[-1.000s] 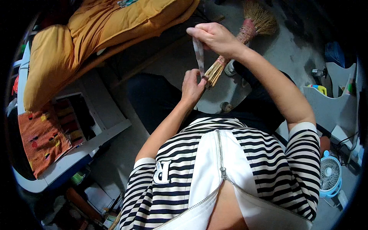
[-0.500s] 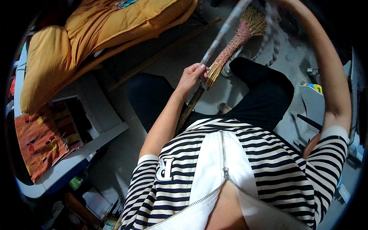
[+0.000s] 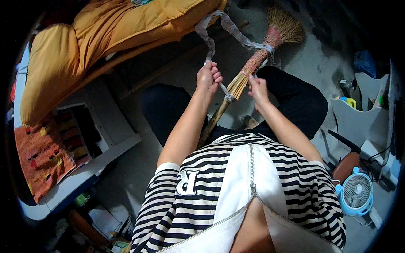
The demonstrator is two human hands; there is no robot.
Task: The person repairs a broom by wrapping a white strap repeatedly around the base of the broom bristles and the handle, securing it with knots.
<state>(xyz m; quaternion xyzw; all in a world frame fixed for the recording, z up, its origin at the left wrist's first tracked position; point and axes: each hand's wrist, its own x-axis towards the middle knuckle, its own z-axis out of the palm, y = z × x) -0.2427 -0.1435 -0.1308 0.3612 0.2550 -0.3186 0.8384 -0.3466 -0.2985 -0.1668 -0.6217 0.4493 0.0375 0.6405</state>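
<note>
A straw broom (image 3: 252,63) with a pinkish-red wrapped neck and a wooden handle slants away from my lap, its bristles at the far end. My left hand (image 3: 209,77) is closed on a whitish, translucent strip (image 3: 231,28). From that fist, one length runs tight to a knot low on the broom, where straw meets handle. Another length loops up and across the broom's wrapped neck, its end hanging beyond. My right hand (image 3: 259,90) is beside the straw on the right, fingers curled in and thumb against the broom; what they hold, if anything, is hidden.
An orange-yellow cushion (image 3: 147,31) lies at the upper left. Below it, a patterned orange cloth (image 3: 42,154) covers part of a white-edged table (image 3: 63,192). A small blue fan (image 3: 356,190) and a grey bin-like holder (image 3: 358,114) stand at right.
My right hand has come down from the far upper right to beside the broom. The strip, earlier stretched upward, now hangs loose and lies across the broom. My left hand has shifted slightly left.
</note>
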